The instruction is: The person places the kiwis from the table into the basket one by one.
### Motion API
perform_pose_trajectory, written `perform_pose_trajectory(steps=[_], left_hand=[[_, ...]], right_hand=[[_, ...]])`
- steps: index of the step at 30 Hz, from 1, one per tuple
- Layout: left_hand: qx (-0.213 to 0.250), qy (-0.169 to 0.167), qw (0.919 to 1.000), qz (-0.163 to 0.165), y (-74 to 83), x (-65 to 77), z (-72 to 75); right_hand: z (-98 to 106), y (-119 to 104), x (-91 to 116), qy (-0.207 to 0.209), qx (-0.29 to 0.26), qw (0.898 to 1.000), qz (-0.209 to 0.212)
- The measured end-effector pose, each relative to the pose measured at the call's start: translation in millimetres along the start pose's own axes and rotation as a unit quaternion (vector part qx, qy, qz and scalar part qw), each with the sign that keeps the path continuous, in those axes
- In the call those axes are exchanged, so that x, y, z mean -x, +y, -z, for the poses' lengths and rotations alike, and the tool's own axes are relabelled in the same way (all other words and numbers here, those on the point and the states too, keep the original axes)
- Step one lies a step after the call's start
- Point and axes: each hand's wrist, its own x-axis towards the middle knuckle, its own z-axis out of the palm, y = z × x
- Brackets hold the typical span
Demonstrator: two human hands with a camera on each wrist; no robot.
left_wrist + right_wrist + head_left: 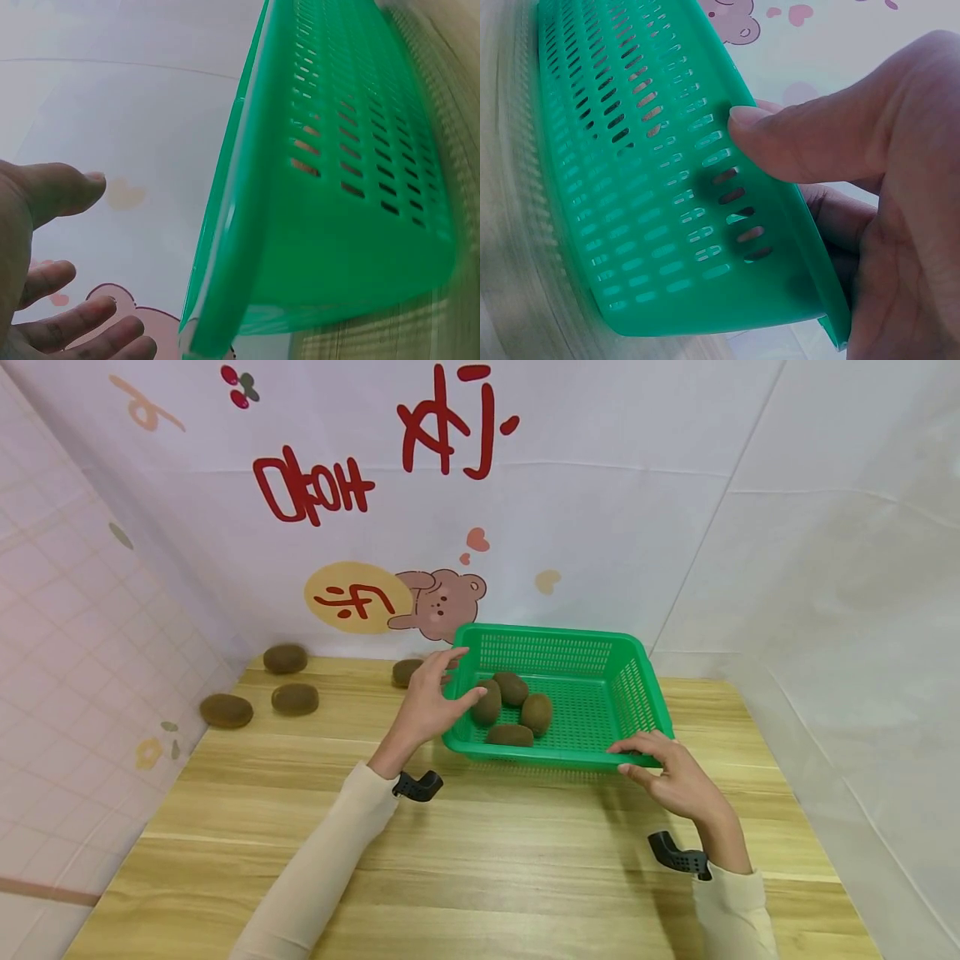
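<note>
while head shows kiwis inside | right wrist: thumb against basket exterior

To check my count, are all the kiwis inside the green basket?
No, four kiwis lie on the table outside the green basket.

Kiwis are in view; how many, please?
8 kiwis: four in the green basket, three far left on the table, one beside the left hand, which may hide more.

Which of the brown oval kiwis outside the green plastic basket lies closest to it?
The brown oval kiwi near the back edge of the wood-grain table, beside the person's left hand; the other three loose kiwis sit farther left.
</note>
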Motion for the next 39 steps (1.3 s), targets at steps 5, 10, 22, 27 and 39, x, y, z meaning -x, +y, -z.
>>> perform_pose_trajectory(steps=[5, 10, 22, 27, 39], left_hand=[[-0.016, 0.008, 0.9998, -0.007, -3.1, 0.8, 5.1], [-0.055, 0.007, 0.9985, -0.003, -8.1, 0.7, 12.0], [-0.093, 0.014, 0.9955, 0.007, -23.2, 3.8, 39.5], [-0.114, 0.023, 0.9930, 0.016, -34.5, 4.5, 51.5], [-0.172, 0.030, 0.9843, 0.025, -69.2, 12.3, 80.2]], right_hand=[[0.3, 0.6, 0.3, 0.003, 0.000, 1.000, 0.004], [0.3, 0.3, 0.4, 0.004, 0.000, 1.000, 0.003], [0.2, -0.4, 0.8, 0.003, -0.003, 1.000, -0.002], [0.2, 0.3, 1.0, 0.004, -0.003, 1.000, -0.002], [-0.1, -0.6, 1.0, 0.001, 0.002, 1.000, 0.001]])
